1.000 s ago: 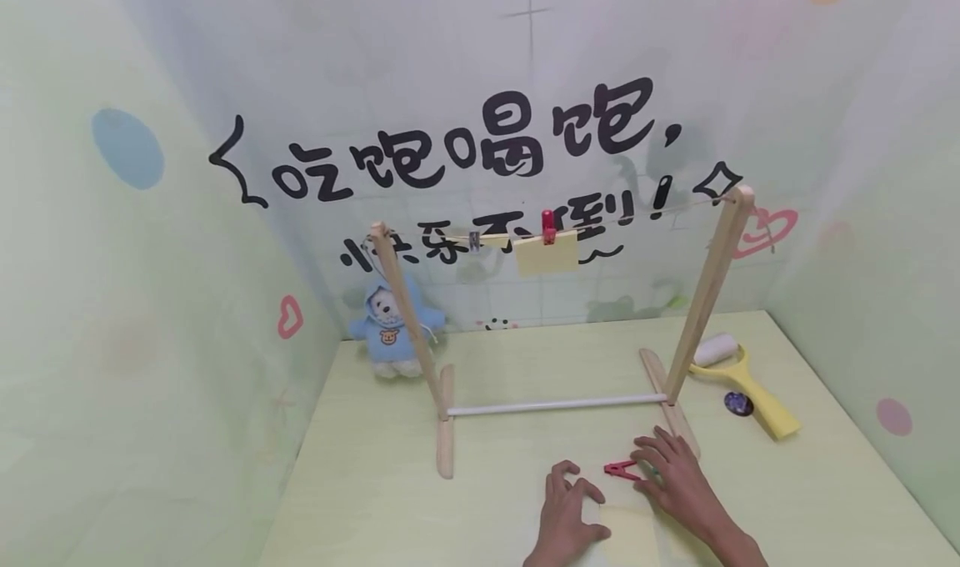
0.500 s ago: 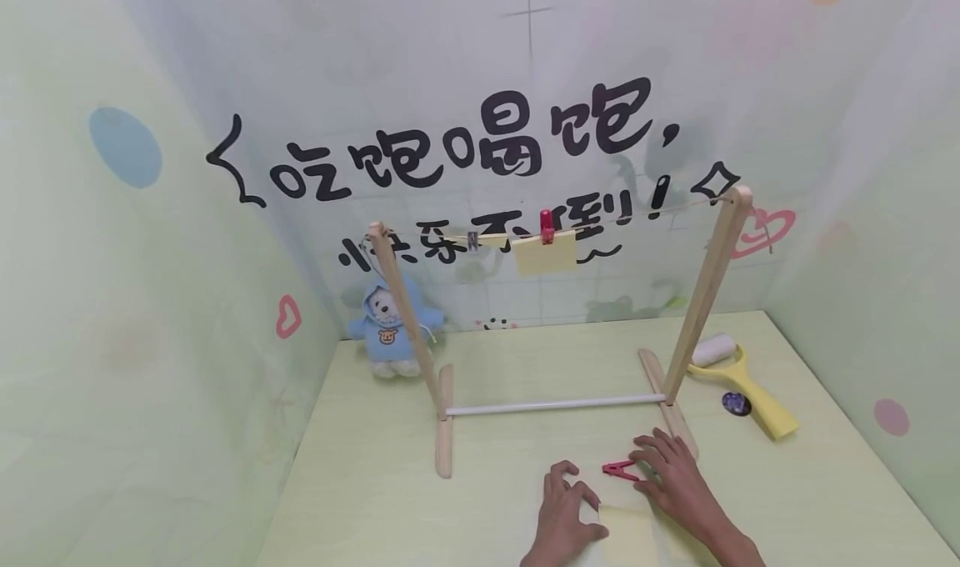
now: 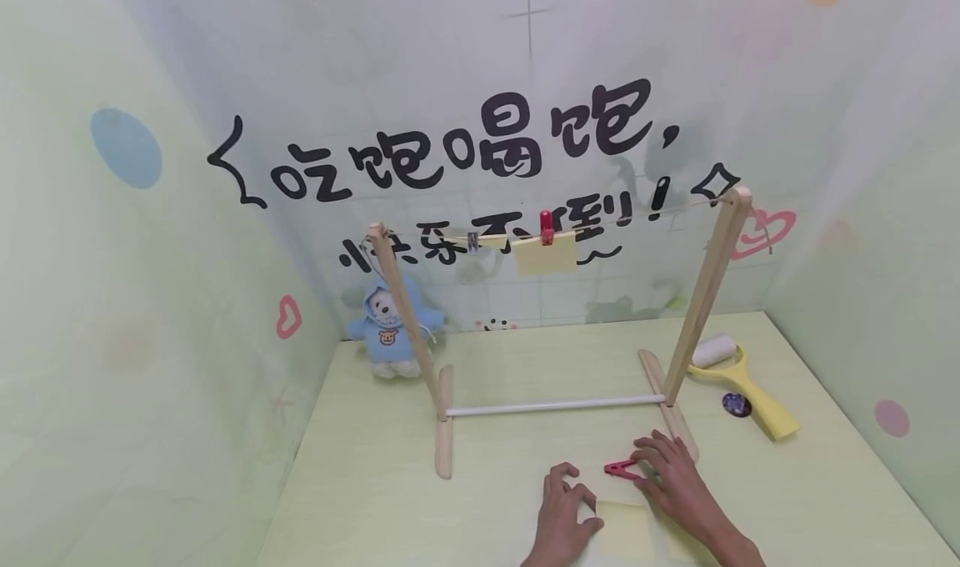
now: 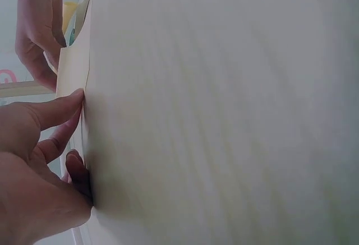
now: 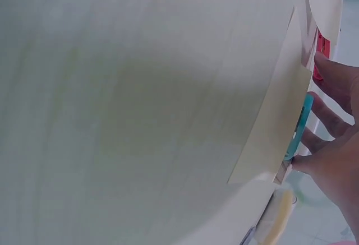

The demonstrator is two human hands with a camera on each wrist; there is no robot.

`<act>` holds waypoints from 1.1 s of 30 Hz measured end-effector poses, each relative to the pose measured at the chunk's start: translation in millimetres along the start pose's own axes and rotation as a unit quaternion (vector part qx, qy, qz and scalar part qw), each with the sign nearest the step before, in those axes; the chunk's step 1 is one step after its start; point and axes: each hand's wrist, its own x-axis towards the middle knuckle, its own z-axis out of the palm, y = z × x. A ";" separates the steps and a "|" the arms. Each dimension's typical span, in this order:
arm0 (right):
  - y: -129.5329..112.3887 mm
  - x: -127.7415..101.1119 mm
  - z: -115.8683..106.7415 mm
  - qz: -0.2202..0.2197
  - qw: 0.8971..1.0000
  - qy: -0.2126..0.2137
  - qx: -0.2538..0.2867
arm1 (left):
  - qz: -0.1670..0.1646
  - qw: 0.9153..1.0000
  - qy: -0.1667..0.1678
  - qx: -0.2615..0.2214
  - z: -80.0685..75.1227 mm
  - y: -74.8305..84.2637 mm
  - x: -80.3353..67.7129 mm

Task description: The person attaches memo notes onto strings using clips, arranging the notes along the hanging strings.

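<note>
My left hand (image 3: 564, 513) pinches the left edge of a pale yellow paper note (image 3: 626, 527) between thumb and index finger; the left wrist view shows the note (image 4: 73, 71) from the side, low over the table. At the note's far right corner, my right hand (image 3: 678, 479) holds a red clothespin (image 3: 619, 469) by its spread legs, its nose pointing left. The right wrist view shows the thumb on the red clothespin (image 5: 322, 51), with a teal clip (image 5: 300, 126) lying right by the other fingers. Another yellow note (image 5: 272, 116) lies under my right wrist.
Behind the hands stands a wooden frame (image 3: 708, 296) with a white bar (image 3: 555, 404) and a string. Hung on the string are a note (image 3: 546, 254) under a red clothespin (image 3: 547, 227) and another clip (image 3: 472, 242). A plush toy (image 3: 393, 333) and yellow roller (image 3: 757, 392) flank it.
The note by my left hand has shifted slightly left and lies flatter. My right hand and the red clothespin have barely moved.
</note>
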 end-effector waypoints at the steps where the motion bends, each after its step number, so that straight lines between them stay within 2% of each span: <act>1: -1.0 -0.1 -0.6 0.005 1.000 0.001 0.008 | 0.003 1.000 0.004 0.005 1.1 -1.0 0.0; 6: -5.1 1.1 -4.8 0.029 0.999 -0.005 0.028 | 0.016 0.999 0.016 0.027 5.4 -4.1 1.4; 11: -6.8 2.6 -7.6 0.038 0.998 -0.001 0.053 | 0.021 1.000 0.014 0.015 3.6 -4.0 0.1; 14: -9.5 4.0 -9.5 0.059 0.995 -0.005 0.077 | 0.018 1.000 0.007 -0.002 1.2 -3.8 0.0; 18: -13.9 7.8 -11.8 0.099 0.990 -0.021 0.099 | -0.008 0.998 -0.008 -0.062 -2.6 -4.5 3.2; 22: -15.0 11.4 -14.7 0.124 0.986 -0.021 0.110 | -0.030 0.990 -0.025 -0.134 -6.9 -6.3 6.9; 27: -14.0 13.0 -19.1 0.125 0.984 -0.019 0.123 | -0.056 0.984 -0.025 -0.170 -9.7 -6.8 10.0; 33: -15.7 25.4 -26.4 0.101 0.988 0.001 0.115 | -0.120 0.969 0.000 -0.215 -7.7 -5.9 14.7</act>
